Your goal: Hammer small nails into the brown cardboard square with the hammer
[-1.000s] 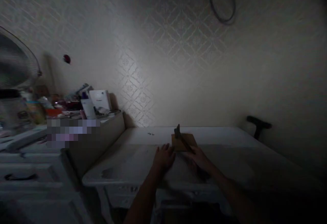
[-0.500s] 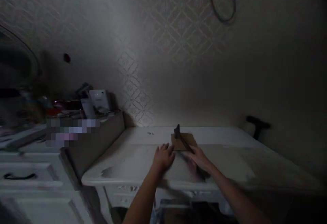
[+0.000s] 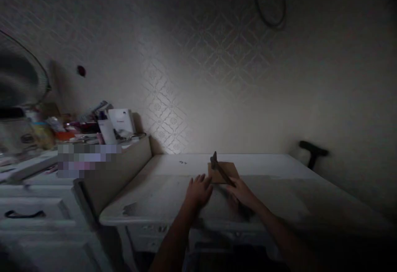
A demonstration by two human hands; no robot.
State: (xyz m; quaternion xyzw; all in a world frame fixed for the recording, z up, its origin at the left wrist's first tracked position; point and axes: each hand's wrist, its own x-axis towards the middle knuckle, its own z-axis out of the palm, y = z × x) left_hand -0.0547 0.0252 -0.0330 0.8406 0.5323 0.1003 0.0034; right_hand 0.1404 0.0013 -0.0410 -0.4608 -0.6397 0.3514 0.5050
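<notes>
Grip state: the right hand (image 3: 243, 192) is clenched around the handle of a hammer (image 3: 221, 170); the left hand (image 3: 198, 191) is released, lying flat with fingers spread on the worktop (image 3: 161, 189).

Relative to the hammer, positions are as follows. The hammer lies over a brown cardboard piece (image 3: 223, 172), with its dark head at the far end, above the far left corner of the cardboard. Its long axis runs diagonally, from the right hand up and away to the left, toward the wall. Whether the head touches the cardboard cannot be told in the dim light. The left hand lies just left of the hammer, its fingertips close to the near left edge of the cardboard.

Open room: bare worktop surface extends right of the hammer to the far right edge, and left to the rounded near corner. The front edge of the worktop runs just behind both wrists. Small dark specks (image 3: 182, 163) lie left of the hammer head. A cluttered box (image 3: 124, 160) borders the worktop well left of the hammer. A dark T-shaped handle (image 3: 313, 151) stands well to the right, beyond the far corner.
</notes>
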